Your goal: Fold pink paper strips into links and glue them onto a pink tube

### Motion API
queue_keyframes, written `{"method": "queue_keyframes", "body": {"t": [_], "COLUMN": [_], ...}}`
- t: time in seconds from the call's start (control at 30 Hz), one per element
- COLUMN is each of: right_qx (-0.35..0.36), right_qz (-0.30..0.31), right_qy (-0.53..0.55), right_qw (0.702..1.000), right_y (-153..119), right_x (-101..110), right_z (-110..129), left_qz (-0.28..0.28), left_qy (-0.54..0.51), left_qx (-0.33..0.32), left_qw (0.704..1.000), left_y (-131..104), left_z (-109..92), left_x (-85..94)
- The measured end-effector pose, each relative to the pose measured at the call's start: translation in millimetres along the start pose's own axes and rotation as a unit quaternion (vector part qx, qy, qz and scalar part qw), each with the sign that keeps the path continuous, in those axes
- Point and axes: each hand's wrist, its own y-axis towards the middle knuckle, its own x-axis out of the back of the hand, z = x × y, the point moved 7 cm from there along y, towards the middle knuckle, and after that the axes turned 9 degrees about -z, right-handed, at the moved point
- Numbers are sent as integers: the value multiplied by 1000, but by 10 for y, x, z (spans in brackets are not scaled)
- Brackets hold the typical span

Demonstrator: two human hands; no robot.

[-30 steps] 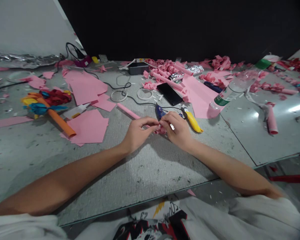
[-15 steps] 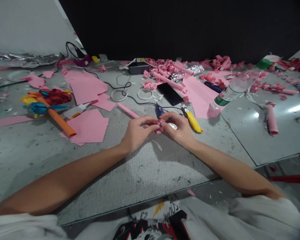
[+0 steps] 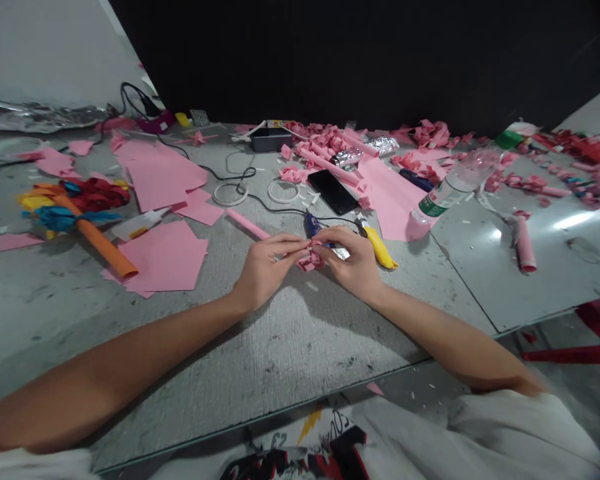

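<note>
Pinching a small crumpled pink paper piece point(image 3: 310, 260) between both sets of fingertips, your left hand point(image 3: 265, 267) and right hand point(image 3: 353, 263) meet over the middle of the grey worktop point(image 3: 290, 347). Just beyond them lie a blue glue gun point(image 3: 311, 225), a yellow-handled utility knife point(image 3: 380, 245) and a pink rolled paper tube point(image 3: 247, 224). Flat pink paper sheets point(image 3: 167, 257) sit toward the left edge.

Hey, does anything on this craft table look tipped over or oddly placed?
Yes: the water bottle lies on its side on a pink sheet, and a phone sits among paper scraps.
</note>
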Motion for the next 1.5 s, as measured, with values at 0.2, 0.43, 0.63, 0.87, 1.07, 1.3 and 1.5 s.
{"method": "queue_keyframes", "body": {"t": [0.2,0.43,0.63,0.87,1.07,1.3,1.5], "right_qx": [46,79,98,83,77,76,72], "right_qz": [10,9,5,14,19,19,21], "right_qy": [-17,-35,-34,-32,-21,5,-2], "right_qw": [999,996,995,996,997,997,997], "right_y": [2,-15,-36,-47,-44,-66,-60], "right_x": [-2,15,-5,-17,-19,-22,-14], "right_z": [89,134,179,179,167,136,132], "left_qz": [-57,-38,-20,-26,-27,-30,-8], "left_qy": [-34,3,26,24,30,26,25], "left_qx": [77,-11,-64,-66,-64,-94,-73], "left_qw": [995,999,997,997,997,995,997], "left_y": [-20,-23,-29,-32,-33,-16,5], "left_z": [79,9,-72,-116,-135,-197,-147], "left_x": [66,85,66,80,77,100,73]}}
